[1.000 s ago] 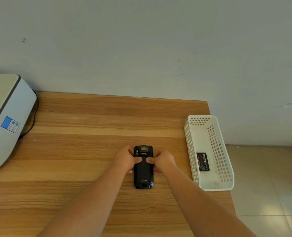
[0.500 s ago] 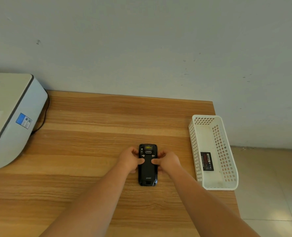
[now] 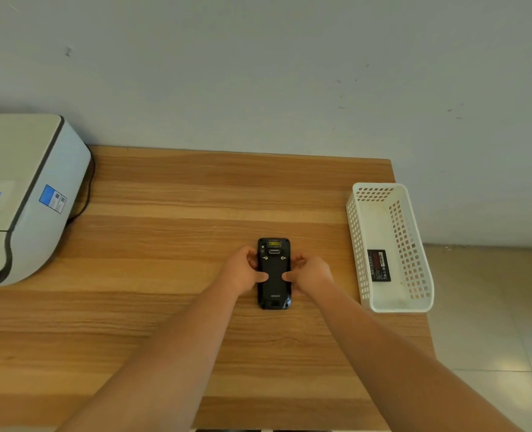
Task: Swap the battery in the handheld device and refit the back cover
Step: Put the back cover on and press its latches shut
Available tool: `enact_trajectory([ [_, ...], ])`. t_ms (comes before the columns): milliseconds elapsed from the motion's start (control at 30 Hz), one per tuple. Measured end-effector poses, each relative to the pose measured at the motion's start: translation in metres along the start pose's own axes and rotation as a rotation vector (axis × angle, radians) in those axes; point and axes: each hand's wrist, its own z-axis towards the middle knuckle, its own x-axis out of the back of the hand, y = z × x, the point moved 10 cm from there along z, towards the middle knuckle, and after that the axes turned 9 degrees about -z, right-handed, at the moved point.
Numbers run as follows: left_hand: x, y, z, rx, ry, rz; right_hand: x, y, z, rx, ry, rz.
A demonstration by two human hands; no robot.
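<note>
Your fingers curled behind the handheld scanner (image 3: pixel 273 272), hidden along its sides. It lay face down at the table's (image 3: pixel 171 238) middle, "UROVO" readable near its lower end. Your left hand (image 3: pixel 243 271) and right hand (image 3: pixel 309 272) gripped it, thumbs pressing the back cover. The battery's (image 3: pixel 378 265) label in the white basket (image 3: pixel 414 241) was illegible; the printer (image 3: pixel 24 194) was cut off on the left.

A single head-worn wide-angle view looks forward and steeply down onto the light-brown wooden tabletop (image 3: pixel 171 275), close enough that both forearms run in from the bottom edge. The pale grey wall (image 3: pixel 258 73) fills the upper third. Lines bow towards the frame edges, probably from lens distortion. No second view overlaps it.
</note>
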Motion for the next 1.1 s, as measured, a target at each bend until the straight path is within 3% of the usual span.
enact_trajectory([
  [233,-0.002,-0.004,-0.010,0.015,-0.054,-0.019,-0.002,0.010,-0.003,-0.014,-0.033,0.027],
  [333,-0.006,-0.009,-0.016,-0.012,-0.093,0.037,-0.005,0.017,-0.005,0.015,-0.046,-0.079],
  [467,-0.002,-0.003,-0.018,-0.122,-0.026,0.189,-0.004,0.011,-0.007,0.038,-0.056,-0.096],
  [833,-0.014,-0.009,-0.037,-0.122,-0.039,0.155,-0.017,0.029,-0.017,0.112,-0.089,-0.053],
  [1100,-0.011,-0.009,-0.025,0.058,-0.084,0.115,-0.005,0.015,-0.011,0.124,-0.068,-0.083],
])
